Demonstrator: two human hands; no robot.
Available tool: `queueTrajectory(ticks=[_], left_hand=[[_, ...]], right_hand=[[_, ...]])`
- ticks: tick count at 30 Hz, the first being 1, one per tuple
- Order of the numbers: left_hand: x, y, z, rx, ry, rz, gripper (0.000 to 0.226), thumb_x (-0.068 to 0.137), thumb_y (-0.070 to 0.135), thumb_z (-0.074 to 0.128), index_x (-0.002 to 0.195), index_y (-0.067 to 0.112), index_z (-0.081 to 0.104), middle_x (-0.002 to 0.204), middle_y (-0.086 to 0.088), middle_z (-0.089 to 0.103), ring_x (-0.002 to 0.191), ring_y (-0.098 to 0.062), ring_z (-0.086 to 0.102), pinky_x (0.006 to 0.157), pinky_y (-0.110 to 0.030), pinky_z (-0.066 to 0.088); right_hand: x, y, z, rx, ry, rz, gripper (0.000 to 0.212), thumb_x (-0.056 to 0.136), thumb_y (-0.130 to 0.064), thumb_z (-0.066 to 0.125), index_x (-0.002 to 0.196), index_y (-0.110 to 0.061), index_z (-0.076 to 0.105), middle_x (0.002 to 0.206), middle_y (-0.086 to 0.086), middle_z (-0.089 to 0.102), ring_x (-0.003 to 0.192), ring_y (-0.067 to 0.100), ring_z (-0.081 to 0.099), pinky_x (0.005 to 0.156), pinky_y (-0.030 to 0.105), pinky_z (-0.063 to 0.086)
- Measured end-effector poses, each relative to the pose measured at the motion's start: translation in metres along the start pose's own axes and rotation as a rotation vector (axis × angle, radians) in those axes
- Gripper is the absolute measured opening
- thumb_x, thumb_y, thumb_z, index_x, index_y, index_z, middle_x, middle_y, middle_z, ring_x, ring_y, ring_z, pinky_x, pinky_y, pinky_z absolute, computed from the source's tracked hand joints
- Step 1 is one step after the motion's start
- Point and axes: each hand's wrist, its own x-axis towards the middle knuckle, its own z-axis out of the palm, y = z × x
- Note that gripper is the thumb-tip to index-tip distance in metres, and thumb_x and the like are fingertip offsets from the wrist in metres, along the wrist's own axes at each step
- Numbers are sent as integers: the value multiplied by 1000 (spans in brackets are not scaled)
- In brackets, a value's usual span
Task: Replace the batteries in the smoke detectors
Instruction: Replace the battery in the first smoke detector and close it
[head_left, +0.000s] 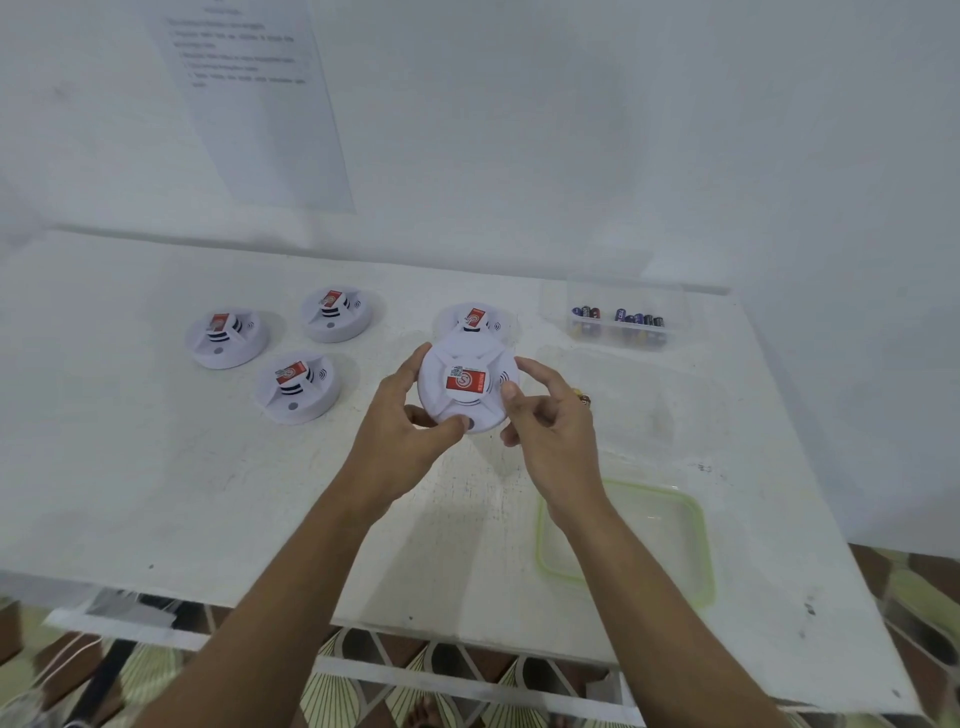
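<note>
Right, both hands are on one smoke detector (467, 387), held over the middle of the table (156, 467) with its red label (466, 383) facing up. The left hand (400, 415) grips the rim from nine o'clock, thumb curled over the near edge. The right hand (545, 410) pinches the rim from three o'clock. Just behind, at twelve o'clock, sits another detector (475, 318). Three more detectors (227, 338) (336, 314) (297, 387) lie out towards ten o'clock. A clear box (618, 340) holding batteries (621, 315) sits at two o'clock, and a green-rimmed container (698, 535) at five o'clock.
</note>
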Motion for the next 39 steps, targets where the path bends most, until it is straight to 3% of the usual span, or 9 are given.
queueTrajectory(ticks=[5,10,15,20,25,29,33,39], left_hand=[[-3,5,-2,22,-23,7,66,85,6,72,111,59,41,97,51,56,89,14,60,68,-6,48],[-3,0,0,-10,-1,-5,66,84,11,74,117,57,42,115,34,56,96,1,63,71,-10,50],[-4,2,0,-2,-8,0,68,84,7,73,110,62,42,104,42,58,87,7,62,69,-8,49],[-3,-1,1,6,-10,-3,66,84,7,73,115,57,43,106,39,60,84,10,62,70,-9,50],[-3,-4,1,-20,-9,-21,68,84,9,74,139,38,44,117,28,59,87,4,64,70,-10,51],[-1,-2,-4,29,-43,2,66,84,9,73,118,58,44,103,43,59,87,7,62,71,-10,52],[4,-2,-13,39,-98,15,62,86,15,74,121,57,46,113,34,61,100,1,63,77,-19,55],[10,-4,-28,54,-141,15,61,93,20,66,143,43,41,128,17,59,91,-25,68,80,-41,58]], right_hand=[[-1,2,1,-12,-2,11,36,96,-39,65,131,-32,61,84,6,73,62,7,64,63,14,51],[0,0,2,-4,-1,21,35,96,-38,65,130,-31,62,83,4,72,63,7,63,59,12,48],[0,1,0,-13,-4,17,36,96,-38,65,130,-29,62,83,5,73,64,6,63,59,12,49],[0,3,0,-20,-5,8,38,95,-38,65,131,-27,62,84,9,73,62,6,62,59,12,49],[0,4,1,-31,-11,12,39,95,-40,64,132,-28,61,85,8,73,61,4,63,59,11,49],[1,5,2,-36,-19,14,37,95,-41,64,131,-30,61,84,5,73,62,5,64,61,13,50],[6,6,4,-31,-33,12,36,95,-40,65,130,-32,61,84,4,73,64,9,68,65,17,54],[14,1,7,-45,-65,-25,34,97,-37,63,131,-30,60,91,7,75,67,11,70,67,20,56]])
